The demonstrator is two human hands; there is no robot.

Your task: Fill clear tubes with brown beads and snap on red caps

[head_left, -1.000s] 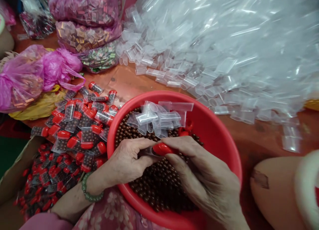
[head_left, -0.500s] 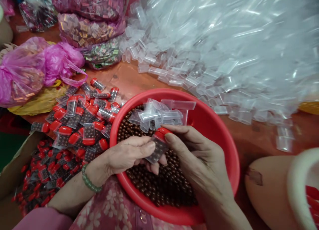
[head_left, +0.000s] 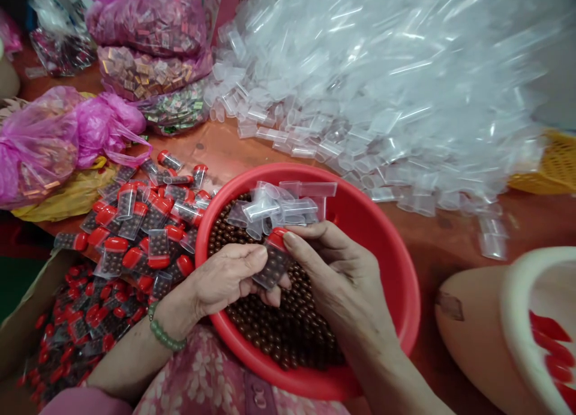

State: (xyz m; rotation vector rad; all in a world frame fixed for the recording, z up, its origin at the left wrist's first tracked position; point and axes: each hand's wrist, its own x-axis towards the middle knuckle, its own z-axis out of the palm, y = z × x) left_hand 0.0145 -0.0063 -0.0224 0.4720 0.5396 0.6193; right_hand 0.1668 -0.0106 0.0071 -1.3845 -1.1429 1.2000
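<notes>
Countless clear plastic sleeves (head_left: 382, 91) lie in a broad heap across the upper right of the frame. Below, around lower centre, sits a red basin (head_left: 360, 217). At centre left, a pile of capped sleeves (head_left: 148, 223) spreads over the orange surface (head_left: 216, 144). A beige tub (head_left: 477, 319) stands at lower right, cut by the frame edge. Over the basin the two hands meet on one filled sleeve (head_left: 270, 265) near the centre of the frame: the left hand (head_left: 229, 277) grips its body, thumb on top, and the right hand (head_left: 342, 271) pinches it at its red cap (head_left: 278, 232). The step in hand looks like pressing or checking that cap; whether it is fully seated cannot be told. The next move seems to call for a firm left hold and even right-thumb pressure. Smallest, brown balls (head_left: 310, 319) fill the basin's floor beneath.
</notes>
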